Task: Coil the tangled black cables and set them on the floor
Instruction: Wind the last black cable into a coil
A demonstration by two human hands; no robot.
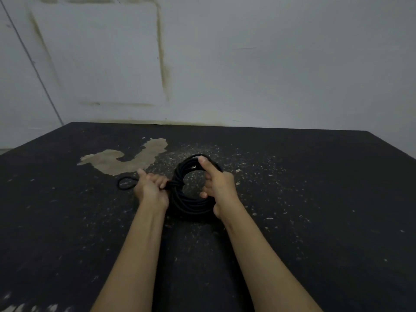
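Head cam shows the black cable coil (pixel 191 197) pretty much done: a neat round bundle of many loops, held between both hands low over the dark speckled floor (pixel 304 210). Can't tell if its bottom edge is touching the floor or hanging just above it. A few turns look wrapped crosswise around the bundle on its left side, right where the left hand (pixel 152 188) has its grip curled tight around the strands. The right hand (pixel 219 188) holds the opposite side of the ring, thumb up along the top loops and fingers hooked through the middle.

What's left, I'd say: one loose tail loop (pixel 127 183) sticks out past the left hand and lies on the floor, so that end probably needs tucking or one more wrap, then the whole bundle gets let go on the floor.

Hard to make out: black cable on a black floor, so individual strands blur together, and I can't see any plug or connector. The far side of the ring is partly covered by the right hand. A tan patch (pixel 126 158) of worn floor sits behind, near the stained wall (pixel 247 64).
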